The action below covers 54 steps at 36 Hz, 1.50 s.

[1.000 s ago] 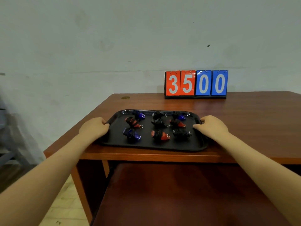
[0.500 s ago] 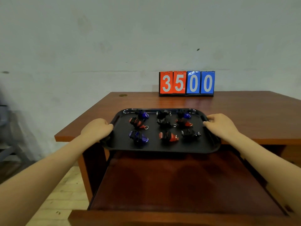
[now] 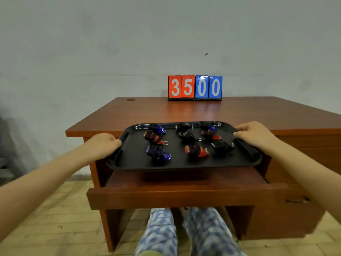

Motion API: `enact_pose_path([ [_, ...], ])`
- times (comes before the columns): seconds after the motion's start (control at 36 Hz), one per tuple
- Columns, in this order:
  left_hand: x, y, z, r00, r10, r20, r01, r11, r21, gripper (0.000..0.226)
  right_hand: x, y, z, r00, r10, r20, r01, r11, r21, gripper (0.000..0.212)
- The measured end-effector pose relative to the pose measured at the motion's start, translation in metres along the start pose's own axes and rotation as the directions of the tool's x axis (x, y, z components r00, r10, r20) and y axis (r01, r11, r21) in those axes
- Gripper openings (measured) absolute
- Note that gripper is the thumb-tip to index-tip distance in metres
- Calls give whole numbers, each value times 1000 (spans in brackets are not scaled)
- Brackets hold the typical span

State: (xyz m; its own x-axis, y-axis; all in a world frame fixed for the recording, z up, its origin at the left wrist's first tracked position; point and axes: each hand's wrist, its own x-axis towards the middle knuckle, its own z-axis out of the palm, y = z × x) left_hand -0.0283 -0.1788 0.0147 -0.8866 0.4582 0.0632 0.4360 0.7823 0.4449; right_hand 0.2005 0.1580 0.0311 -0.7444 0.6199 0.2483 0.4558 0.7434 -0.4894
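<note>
A black tray (image 3: 178,162) is held level over the open drawer (image 3: 184,194) of a brown wooden desk (image 3: 166,111), with its shadow cast on the drawer bottom; whether the far rim touches the desk edge cannot be told. The tray is rectangular with rounded corners and a raised glossy rim; the floor is matte. Nine small items (image 3: 158,153) are laid on it in three columns of three - dark bodies with blue or red parts, some all black, a few with metal rings; finer detail is too small to tell. The left rim is gripped by the left hand (image 3: 103,145), fingers curled round the edge; the right rim is gripped by the right hand (image 3: 254,133), fingertips laid over the rim. A flip scoreboard (image 3: 195,87) reading 3500 - two red cards, two blue - is stood at the back of the desk against a grey wall (image 3: 110,43); checked blue trousers (image 3: 160,230) are seen below the drawer, over a pale brick floor (image 3: 55,209).
</note>
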Motion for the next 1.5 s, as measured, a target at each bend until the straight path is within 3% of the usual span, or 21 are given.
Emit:
enact_pose_path([
  [0.25, -43, -18, 34, 999, -26, 39, 30, 995, -93, 33, -41, 13, 11, 999, 21, 40, -22, 999, 31, 17],
  [0.56, -34, -19, 62, 997, -41, 60, 52, 981, -188, 30, -35, 35, 38, 989, 101, 106, -111, 989, 96, 20],
  [0.86, 4, -16, 76, 997, -33, 66, 45, 980, -194, 26, 8, 48, 69, 982, 140, 129, -155, 981, 116, 35],
  [0.97, 15, -21, 83, 997, -36, 63, 49, 977, -210, 34, 20, 51, 78, 981, 143, 128, -158, 981, 116, 44],
  [1.17, 25, -22, 87, 999, -43, 32, 45, 995, -94, 31, 32, 65, 95, 983, 117, 139, -136, 981, 140, 43],
  [1.39, 25, -27, 89, 998, -33, 53, 40, 990, -135, 29, 30, 73, 95, 982, 49, 181, -80, 982, 169, 41],
  [1.5, 18, -28, 89, 999, 30, -37, -34, 992, -120, 34, 23, 79, 91, 977, 40, 210, -74, 985, 153, 45],
])
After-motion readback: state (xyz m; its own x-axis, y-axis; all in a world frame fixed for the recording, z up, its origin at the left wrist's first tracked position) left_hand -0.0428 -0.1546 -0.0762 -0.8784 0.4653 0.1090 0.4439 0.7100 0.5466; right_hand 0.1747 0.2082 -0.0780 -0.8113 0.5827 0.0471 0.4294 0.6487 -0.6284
